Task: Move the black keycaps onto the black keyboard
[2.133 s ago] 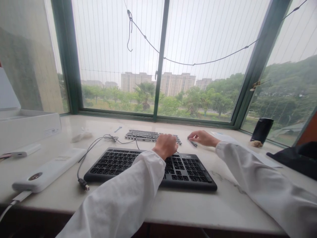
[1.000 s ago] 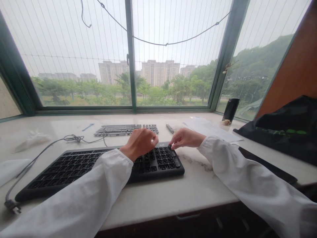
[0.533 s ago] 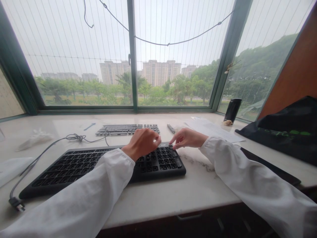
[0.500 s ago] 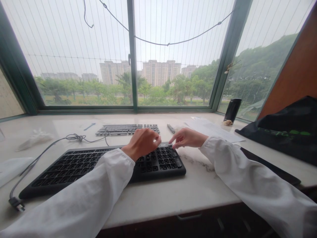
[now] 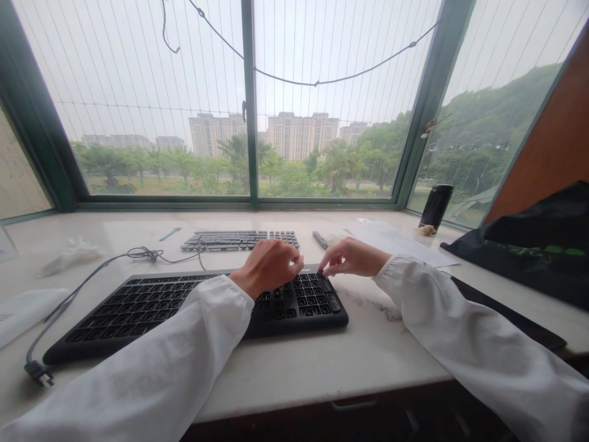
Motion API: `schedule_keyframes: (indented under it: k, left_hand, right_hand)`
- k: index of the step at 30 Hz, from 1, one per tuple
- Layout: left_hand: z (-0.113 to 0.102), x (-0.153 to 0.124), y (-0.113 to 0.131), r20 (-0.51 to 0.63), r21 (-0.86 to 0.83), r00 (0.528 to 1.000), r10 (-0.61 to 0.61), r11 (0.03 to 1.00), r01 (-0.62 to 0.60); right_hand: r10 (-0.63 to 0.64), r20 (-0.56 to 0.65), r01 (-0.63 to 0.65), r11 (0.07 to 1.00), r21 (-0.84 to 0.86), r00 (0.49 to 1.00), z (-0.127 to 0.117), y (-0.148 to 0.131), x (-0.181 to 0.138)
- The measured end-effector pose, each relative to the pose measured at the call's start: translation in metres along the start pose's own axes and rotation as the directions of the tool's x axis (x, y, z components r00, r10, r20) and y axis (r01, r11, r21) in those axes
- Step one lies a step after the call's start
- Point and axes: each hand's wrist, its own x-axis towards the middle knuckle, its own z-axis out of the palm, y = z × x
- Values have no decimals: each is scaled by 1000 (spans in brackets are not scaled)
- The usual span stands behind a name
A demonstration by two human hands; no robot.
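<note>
A black keyboard (image 5: pixel 138 310) lies across the front of the counter, its key positions showing bare square sockets. My left hand (image 5: pixel 269 265) hovers over its right half, fingers curled inward; whatever they hold, if anything, is hidden. At the top right corner, above the number pad, my right hand (image 5: pixel 352 258) pinches a small dark keycap (image 5: pixel 321 273) against the keyboard. Behind the keyboard, rows of loose dark keycaps (image 5: pixel 221 240) are laid out in keyboard order.
A cable with a USB plug (image 5: pixel 40 373) runs along the left. Around the back are a blue stick (image 5: pixel 170 234), a crumpled plastic bag (image 5: pixel 71 255), a dark pen-like tool (image 5: pixel 319 239), papers (image 5: pixel 396 239) and a black cylinder (image 5: pixel 436 207). A black bag (image 5: pixel 543 245) lies at right.
The view has shifted slightly, so everything sits a little further right. Both hands keep nearly the same places; the right fingertips remain at the keyboard's top right corner.
</note>
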Motion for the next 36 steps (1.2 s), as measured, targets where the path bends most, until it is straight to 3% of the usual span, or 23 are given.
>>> schedule_keyframes:
  k: [12, 18, 36]
  left_hand:
    - [0, 0, 0, 12, 3, 1000, -8, 1000, 8]
    - [-1, 0, 2, 18, 1, 1000, -20, 1000, 20]
    - [0, 0, 1, 3, -21, 1000, 2, 1000, -2]
  right_hand:
    - [99, 23, -101, 986, 133, 995, 1, -6, 0]
    - [153, 49, -158, 980, 119, 987, 2, -7, 1]
    - [152, 85, -163, 977, 138, 985, 4, -6, 0]
